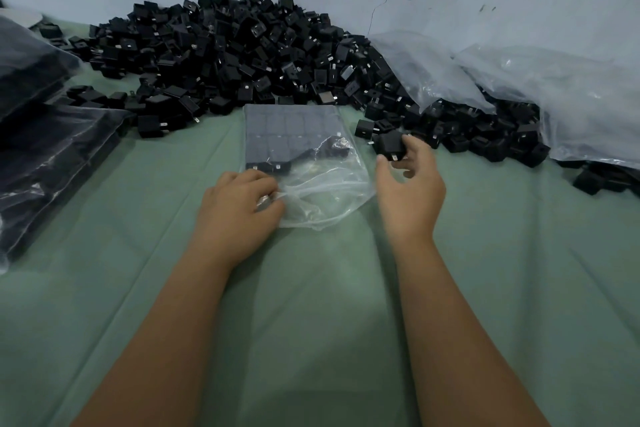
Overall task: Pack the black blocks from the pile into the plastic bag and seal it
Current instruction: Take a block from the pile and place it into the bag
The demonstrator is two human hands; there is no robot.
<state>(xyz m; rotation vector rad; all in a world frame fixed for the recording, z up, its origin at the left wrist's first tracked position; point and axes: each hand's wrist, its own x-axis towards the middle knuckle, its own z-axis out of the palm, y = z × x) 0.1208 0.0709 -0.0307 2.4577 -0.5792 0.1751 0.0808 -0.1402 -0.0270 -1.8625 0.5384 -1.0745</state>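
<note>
While left hand (239,204) pinches one bag (322,191), right hand (408,180) grips one block (389,144) — perhaps.

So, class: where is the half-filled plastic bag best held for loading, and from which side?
At its open mouth, from the near side: the plastic bag lies flat with its loose mouth toward the person, where the left hand already pinches it.

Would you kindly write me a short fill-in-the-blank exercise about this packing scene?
1. The right hand holds one black ____.
2. The left hand grips the open end of the plastic ____.
3. The pile lies on a ____ cloth.

Missing words: block; bag; green
</note>
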